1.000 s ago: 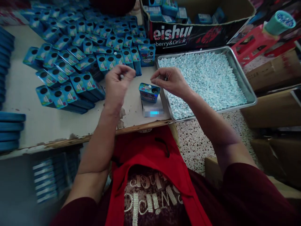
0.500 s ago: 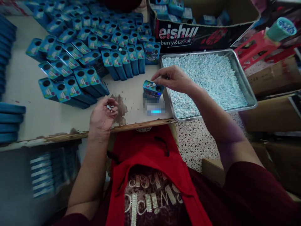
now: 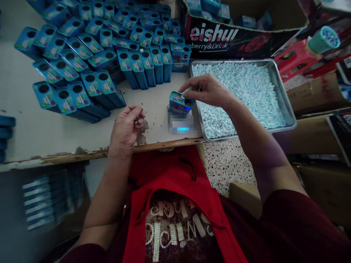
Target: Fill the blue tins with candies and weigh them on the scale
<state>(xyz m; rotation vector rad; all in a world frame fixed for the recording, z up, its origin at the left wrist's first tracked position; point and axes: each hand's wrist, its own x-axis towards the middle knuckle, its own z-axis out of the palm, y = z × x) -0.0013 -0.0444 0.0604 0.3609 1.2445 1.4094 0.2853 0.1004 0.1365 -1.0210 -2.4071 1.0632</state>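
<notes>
The black carton (image 3: 214, 53) reads "eishu" plus a last stroke, perhaps "i" or "l", in big white letters, with "berry&Drink" smaller beneath; the upright tin (image 3: 181, 54) just before it says "CARAMELO MACIZO"; the tin on the scale (image 3: 178, 106) bears similar lettering, "CARAMELO" fairly plain on its top; the lit blue display (image 3: 183, 129) is blurred, its figures unreadable; glittering letters on the shirt (image 3: 175, 235) stand upside down, their words unclear.

The container (image 3: 178, 106) is blue, the candies (image 3: 244, 86) pale aqua.
</notes>
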